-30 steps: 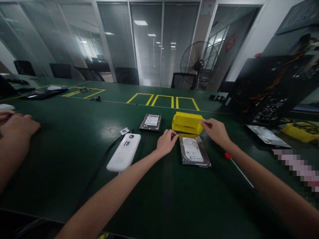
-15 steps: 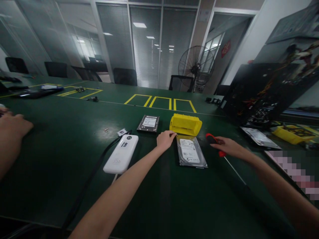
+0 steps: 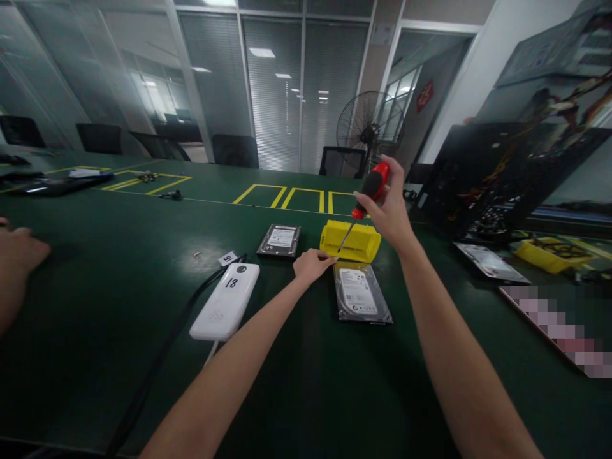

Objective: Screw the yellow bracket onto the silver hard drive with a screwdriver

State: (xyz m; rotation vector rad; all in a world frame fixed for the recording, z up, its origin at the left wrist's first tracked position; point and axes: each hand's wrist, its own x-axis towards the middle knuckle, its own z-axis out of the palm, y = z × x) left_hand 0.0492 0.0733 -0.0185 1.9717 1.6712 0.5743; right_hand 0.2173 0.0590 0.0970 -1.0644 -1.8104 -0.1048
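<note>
My right hand point(image 3: 394, 215) grips the red and black handle of a screwdriver point(image 3: 371, 190), held up with its shaft slanting down and left. The screwdriver's tip ends close to the fingertips of my left hand point(image 3: 310, 265). Those left fingers are pinched at the far left corner of a hard drive point(image 3: 359, 293); whatever they hold is too small to make out. The drive lies label up on the table, touching or close to a yellow plastic bin point(image 3: 350, 241) behind it. A second hard drive point(image 3: 280, 240) lies to the left of the bin.
A white power bank point(image 3: 225, 301) with a cable lies left of my left forearm. Another person's hand point(image 3: 21, 255) is at the left edge. An open computer case point(image 3: 497, 172), another drive point(image 3: 490, 261) and a yellow tray point(image 3: 549, 255) stand at the right of the green table point(image 3: 306, 382).
My right hand has lifted from the table and swung left, turning the screwdriver so its tip points down near my left fingers. My left hand stays pinched at the drive's corner.
</note>
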